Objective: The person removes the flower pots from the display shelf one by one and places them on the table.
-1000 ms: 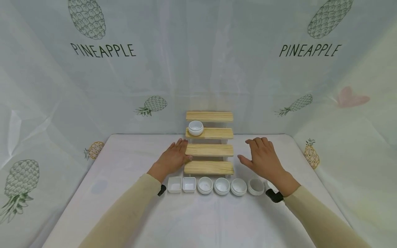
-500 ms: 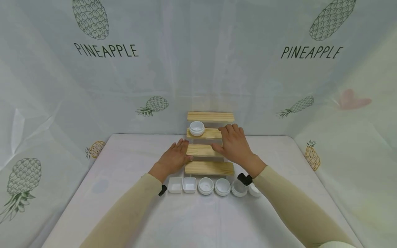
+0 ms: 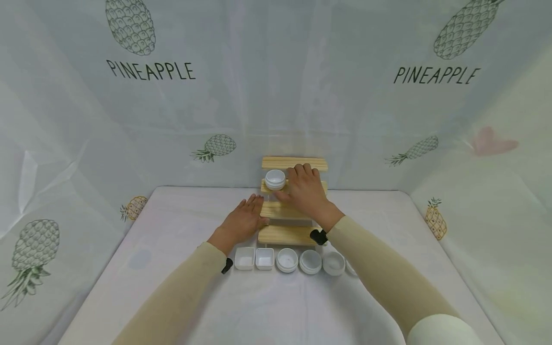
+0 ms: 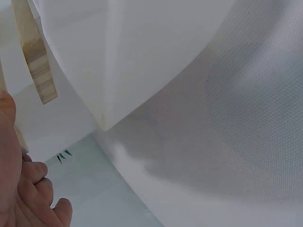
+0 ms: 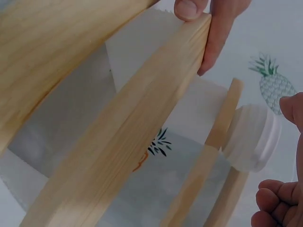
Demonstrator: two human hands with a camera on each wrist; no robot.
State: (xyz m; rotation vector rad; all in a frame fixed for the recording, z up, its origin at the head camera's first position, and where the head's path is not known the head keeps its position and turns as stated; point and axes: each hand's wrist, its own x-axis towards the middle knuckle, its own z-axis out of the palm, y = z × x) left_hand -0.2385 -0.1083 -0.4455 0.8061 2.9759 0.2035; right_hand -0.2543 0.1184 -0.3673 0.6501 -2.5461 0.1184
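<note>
A tiered display stand (image 3: 286,235) with pale wooden planks stands at the back middle of the table. Near the left end of its second plank from the top sits a white round bowl (image 3: 275,180), also seen as a white bowl (image 5: 253,137) in the right wrist view. My left hand (image 3: 241,223) holds the stand's left side, its thumb (image 5: 188,8) on a plank end and fingers beyond that end. Over the upper planks my right hand (image 3: 306,191) reaches with thumb and fingers spread, right beside the bowl and holding nothing.
A row of small white dishes stands before the stand: square dishes (image 3: 265,258) at left, round bowls (image 3: 287,260) farther right, the last partly hidden by my right sleeve. Behind the stand hangs a pineapple-print cloth (image 3: 258,96). At the lower right is a white rounded shape (image 3: 444,330).
My right hand has moved left, from beside the stand to the bowl on the second plank. The left hand has stayed at the stand's side. The bowl keeps its place.
</note>
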